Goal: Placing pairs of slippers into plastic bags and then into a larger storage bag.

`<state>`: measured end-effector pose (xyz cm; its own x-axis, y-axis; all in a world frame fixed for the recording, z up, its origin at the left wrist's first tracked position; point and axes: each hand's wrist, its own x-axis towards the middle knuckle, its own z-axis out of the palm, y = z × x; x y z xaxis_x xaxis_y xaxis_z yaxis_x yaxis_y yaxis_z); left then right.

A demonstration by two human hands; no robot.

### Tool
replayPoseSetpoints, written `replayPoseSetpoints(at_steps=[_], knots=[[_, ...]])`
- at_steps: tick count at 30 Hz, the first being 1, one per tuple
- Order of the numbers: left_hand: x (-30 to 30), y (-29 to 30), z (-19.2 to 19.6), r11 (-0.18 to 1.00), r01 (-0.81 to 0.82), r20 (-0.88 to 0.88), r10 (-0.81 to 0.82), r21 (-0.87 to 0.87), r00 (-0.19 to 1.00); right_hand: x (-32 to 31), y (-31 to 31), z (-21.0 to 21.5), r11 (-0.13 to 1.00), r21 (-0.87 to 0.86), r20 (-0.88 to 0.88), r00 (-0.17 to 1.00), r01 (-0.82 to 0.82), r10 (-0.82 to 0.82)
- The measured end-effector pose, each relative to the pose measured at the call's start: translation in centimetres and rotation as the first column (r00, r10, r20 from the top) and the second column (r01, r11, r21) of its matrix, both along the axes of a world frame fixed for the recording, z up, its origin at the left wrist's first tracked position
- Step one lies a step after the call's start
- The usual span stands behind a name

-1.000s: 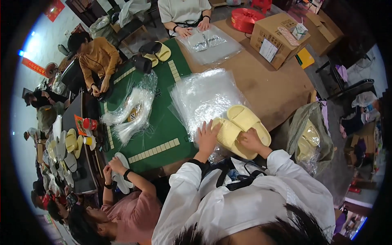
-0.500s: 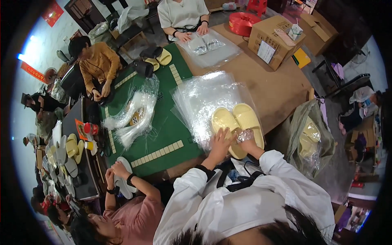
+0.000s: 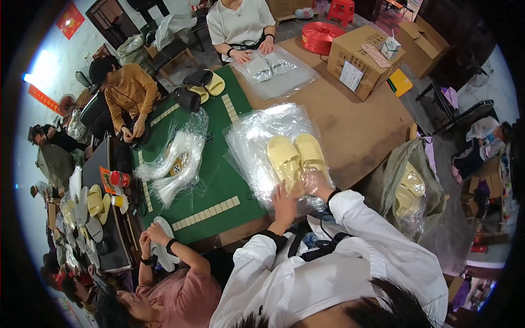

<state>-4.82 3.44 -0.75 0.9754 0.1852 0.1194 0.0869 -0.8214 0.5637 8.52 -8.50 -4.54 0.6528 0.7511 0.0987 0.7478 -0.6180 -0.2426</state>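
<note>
"Two hands in: what's the step?"

"Lining up a pair on the bags, I'd judge. Yellow left slipper (image 3: 283,156), right slipper (image 3: 310,151) just beside it, both on the clear bags (image 3: 246,136) in front of me."

"Fingers?"

"My left hand (image 3: 285,205): at the left slipper's near end; can't tell if it grips or only touches. My right hand (image 3: 316,183): at the right slipper's near end, fingers bent downward; blurred, can't tell if they grasp slipper, film or neither."

"Next move calls for?"

"Light pressure from both, my guess. Film looks slick, so the pair could skid askew."

"Surface, left to right?"

"Clear strips (image 3: 183,156) bundled on a green mat (image 3: 229,180) with white tile rows (image 3: 206,212); bags; red roll (image 3: 322,38); carton (image 3: 350,63) on the brown tabletop (image 3: 366,131)."

"Room?"

"Side table (image 3: 120,229) with more slippers (image 3: 94,205), co-worker in orange (image 3: 131,90), one in pink (image 3: 180,295), one in white (image 3: 240,27) across from me. Right: open sack (image 3: 389,186), filmed yellow slippers (image 3: 410,183) inside."
</note>
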Motion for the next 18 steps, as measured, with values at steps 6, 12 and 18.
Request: replayPoseSetpoints(at_steps=[6,12,18], knots=[[-0.2,-0.1,-2.4,0.977,-0.214,-0.116,0.211,-0.014,0.971,-4.4,-3.9,0.9,0.975,-0.034,-0.397,0.893,0.219,-0.214],[-0.1,-0.5,-3.0,0.938,-0.264,-0.181,0.226,-0.227,0.957,-4.1,-5.4,0.8,0.958,-0.197,-0.449,0.849,0.21,-0.279],[0.4,-1.3,-3.2,0.946,-0.253,-0.217,0.209,-0.2,0.954,-3.5,-5.4,-1.4,0.923,0.243,-0.171,0.949,0.3,-0.263]])
